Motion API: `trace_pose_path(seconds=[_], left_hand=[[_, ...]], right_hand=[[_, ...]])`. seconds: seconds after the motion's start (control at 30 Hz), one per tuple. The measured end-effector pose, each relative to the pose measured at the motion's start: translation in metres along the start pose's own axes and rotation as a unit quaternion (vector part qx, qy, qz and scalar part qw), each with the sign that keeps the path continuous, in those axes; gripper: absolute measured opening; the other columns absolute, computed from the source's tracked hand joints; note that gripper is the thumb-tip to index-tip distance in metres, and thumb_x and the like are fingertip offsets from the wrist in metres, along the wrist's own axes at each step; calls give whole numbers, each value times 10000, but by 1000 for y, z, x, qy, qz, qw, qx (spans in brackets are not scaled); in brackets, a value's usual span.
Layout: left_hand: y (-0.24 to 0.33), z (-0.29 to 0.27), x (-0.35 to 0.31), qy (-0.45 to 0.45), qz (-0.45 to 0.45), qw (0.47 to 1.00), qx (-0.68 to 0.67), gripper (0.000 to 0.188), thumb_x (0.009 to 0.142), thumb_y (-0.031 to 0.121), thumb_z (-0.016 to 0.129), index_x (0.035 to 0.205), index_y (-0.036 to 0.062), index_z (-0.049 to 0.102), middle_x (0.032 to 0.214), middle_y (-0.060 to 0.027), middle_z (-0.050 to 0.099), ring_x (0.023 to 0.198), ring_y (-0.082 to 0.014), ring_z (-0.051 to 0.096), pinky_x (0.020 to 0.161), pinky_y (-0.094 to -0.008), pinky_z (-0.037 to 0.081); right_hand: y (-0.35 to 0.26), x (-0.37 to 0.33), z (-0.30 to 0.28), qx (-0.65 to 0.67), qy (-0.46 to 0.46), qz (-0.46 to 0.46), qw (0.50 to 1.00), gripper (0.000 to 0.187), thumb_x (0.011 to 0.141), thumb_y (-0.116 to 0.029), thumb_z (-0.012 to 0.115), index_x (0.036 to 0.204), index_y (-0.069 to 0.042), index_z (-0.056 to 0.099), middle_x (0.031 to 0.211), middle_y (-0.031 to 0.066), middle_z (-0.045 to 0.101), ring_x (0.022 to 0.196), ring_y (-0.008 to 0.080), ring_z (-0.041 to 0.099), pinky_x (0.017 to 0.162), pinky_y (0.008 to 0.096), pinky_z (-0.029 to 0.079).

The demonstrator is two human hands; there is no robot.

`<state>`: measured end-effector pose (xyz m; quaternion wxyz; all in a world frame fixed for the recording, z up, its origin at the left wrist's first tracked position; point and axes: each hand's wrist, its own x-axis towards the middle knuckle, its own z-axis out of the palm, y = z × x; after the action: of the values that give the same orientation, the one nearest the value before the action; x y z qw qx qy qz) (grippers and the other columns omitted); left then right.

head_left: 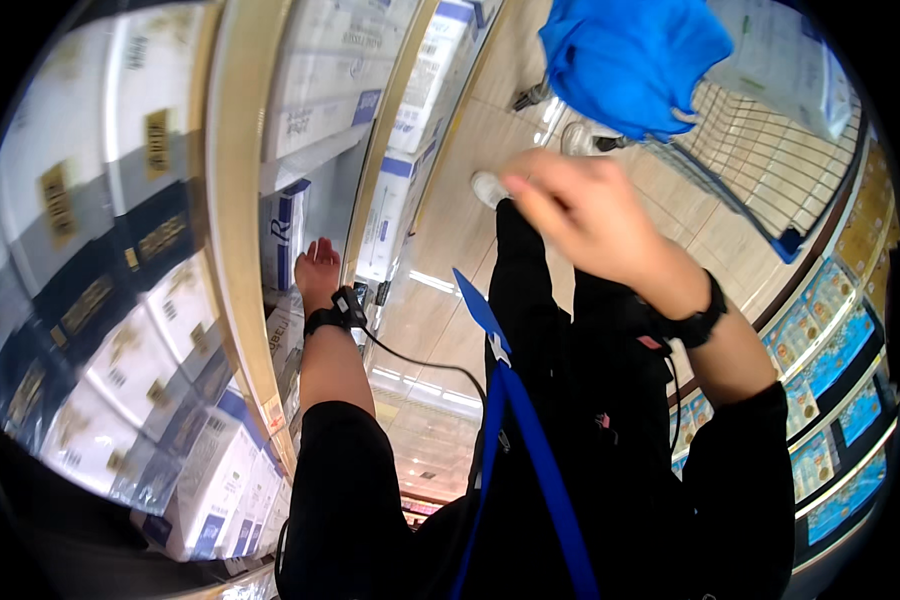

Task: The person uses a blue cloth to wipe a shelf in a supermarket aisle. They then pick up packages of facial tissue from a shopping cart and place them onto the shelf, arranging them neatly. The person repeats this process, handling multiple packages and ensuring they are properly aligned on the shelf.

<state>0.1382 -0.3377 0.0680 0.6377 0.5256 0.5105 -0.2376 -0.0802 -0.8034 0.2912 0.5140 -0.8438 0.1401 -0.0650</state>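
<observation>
My left hand (318, 268) reaches into a shelf bay on the left, its fingers apart and holding nothing that I can see. Beside those fingers stands a white carton with a purple-blue stripe (288, 225); whether they touch it is not clear. My right hand (595, 218) is raised in front of my body, bent at the wrist and blurred by motion. Its fingers are curled and partly hidden, and nothing shows in it. Each wrist wears a black band, and a cable runs from the left one.
Stacked white and dark-blue cartons (110, 270) fill the near left shelves. Ahead to the right stands a wire shopping cart (730, 150), with a blue cloth item (635, 60) by it and a white package (785, 65) on it. Low shelves of blue packets (840, 340) line the right side.
</observation>
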Motion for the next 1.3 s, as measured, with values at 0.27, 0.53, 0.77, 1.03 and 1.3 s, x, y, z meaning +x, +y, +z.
trace_pose_path(seconds=[0.27, 0.53, 0.77, 1.03, 1.3], left_hand=[[21, -12, 72, -77, -12, 990, -116, 278, 992, 233, 384, 1056, 44, 577, 1027, -103, 664, 946, -226, 637, 806, -403, 455], [6, 14, 44, -43, 35, 982, -182, 117, 844, 180, 513, 840, 76, 564, 766, -22, 600, 722, -178, 577, 683, -336, 384], [-1, -4, 57, -147, 67, 970, -180, 80, 860, 115, 504, 872, 64, 565, 808, -25, 610, 743, -175, 581, 665, -340, 382], [1, 14, 35, -95, 41, 988, -116, 109, 884, 85, 465, 818, 79, 551, 744, -32, 611, 683, -161, 569, 655, -328, 359], [-29, 32, -70, -116, 21, 989, -91, 157, 928, 115, 477, 867, 40, 600, 774, -55, 622, 701, -160, 566, 662, -329, 384]], right_hand=[[28, 21, 146, 110, -17, 85, 990, 149, 902, -157, 594, 887, -25, 662, 668, 182, 632, 632, 381, 628, 581, 452, 505], [57, 5, 156, 115, -47, 164, 979, 161, 916, -158, 575, 931, -28, 670, 648, 173, 620, 598, 358, 616, 570, 410, 485], [65, -3, 158, 123, -78, 234, 961, 162, 963, -165, 582, 946, -15, 640, 547, 53, 452, 491, 114, 400, 486, 294, 354], [67, 1, 177, 145, -56, 237, 959, 196, 937, -197, 591, 949, -18, 668, 620, 144, 605, 526, 257, 575, 535, 353, 447], [76, 24, 204, 142, -42, 192, 970, 279, 936, -293, 587, 972, -30, 671, 642, 146, 619, 611, 282, 635, 603, 401, 489]])
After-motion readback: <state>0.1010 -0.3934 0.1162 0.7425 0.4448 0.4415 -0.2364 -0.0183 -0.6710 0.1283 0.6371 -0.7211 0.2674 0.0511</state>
